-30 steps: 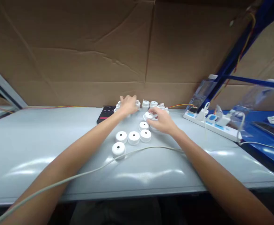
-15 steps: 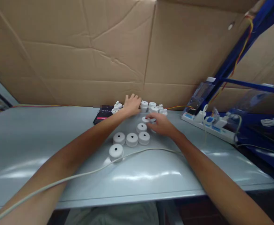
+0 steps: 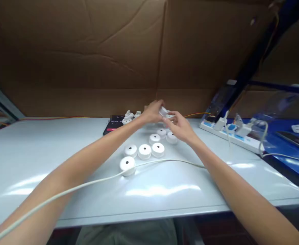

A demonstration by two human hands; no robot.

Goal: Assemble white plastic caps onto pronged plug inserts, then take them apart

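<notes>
White round pieces are laid flat on the bench, probably for stability. Farther, one tilted piece is held by curled fingers of the left hand; beside it, the right hand is kept partly open, its hold unclear.

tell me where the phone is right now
In the head view, the phone lies left of centre at the back of the grey tabletop, by the cardboard, just left of the small white parts.
</notes>
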